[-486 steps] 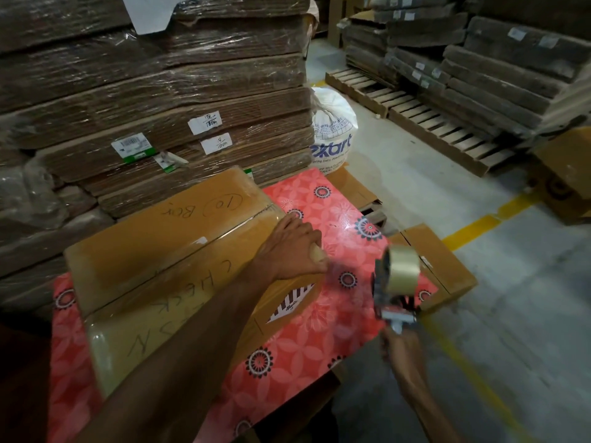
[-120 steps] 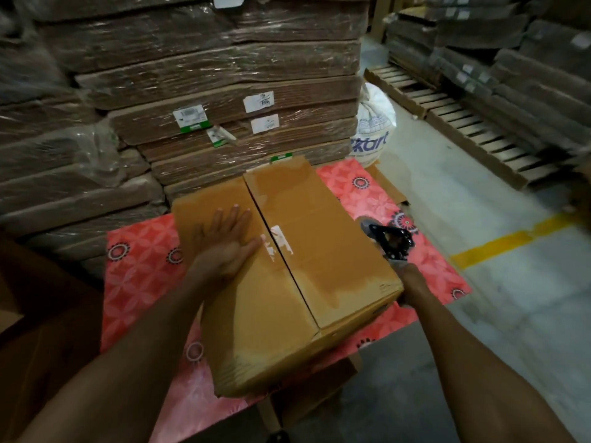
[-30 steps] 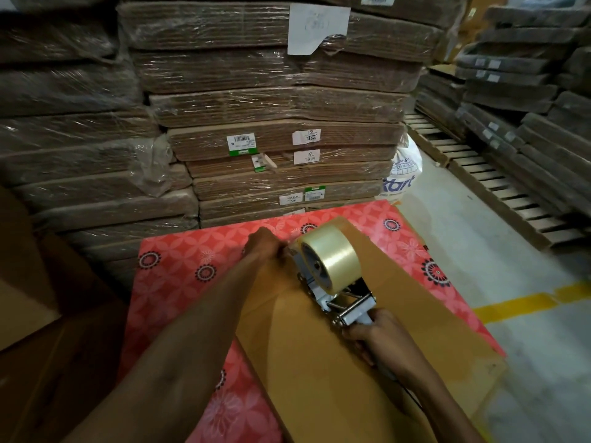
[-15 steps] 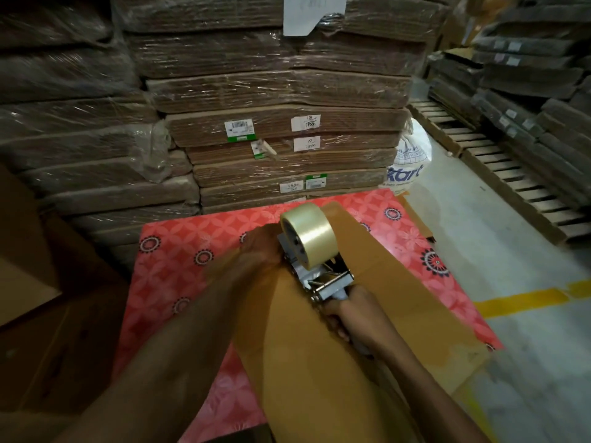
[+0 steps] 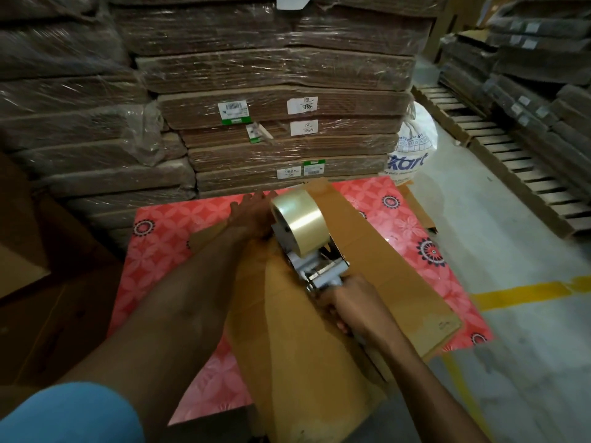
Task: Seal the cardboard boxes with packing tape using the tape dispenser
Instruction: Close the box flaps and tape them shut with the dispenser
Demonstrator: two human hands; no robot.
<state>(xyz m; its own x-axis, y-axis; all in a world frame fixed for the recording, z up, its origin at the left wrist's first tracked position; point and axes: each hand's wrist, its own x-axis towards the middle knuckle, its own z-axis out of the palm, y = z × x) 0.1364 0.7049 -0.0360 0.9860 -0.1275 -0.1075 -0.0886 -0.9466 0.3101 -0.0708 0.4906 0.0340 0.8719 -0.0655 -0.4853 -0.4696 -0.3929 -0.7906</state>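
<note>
Dim warehouse. Bench (image 5: pixel 166 238) w/ red floral cover sits just in front of shrink-wrapped stacks of flat cardboard (image 5: pixel 275 68). White printed sack (image 5: pixel 415 145) beside them, at right. Grey concrete floor (image 5: pixel 511 251) w/ yellow line (image 5: pixel 524 290); wooden pallets (image 5: pixel 511 161) far right.

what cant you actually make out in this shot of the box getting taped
Head view only:
- handle of the tape dispenser: covered by the right hand.
- where tape meets the cardboard box: behind the tape roll.
- fingers of the left hand: partly behind the roll, grip unclear.
- labels on the wrapped stacks: too small to read.
- box's near end: cut off by the bottom edge.
</note>
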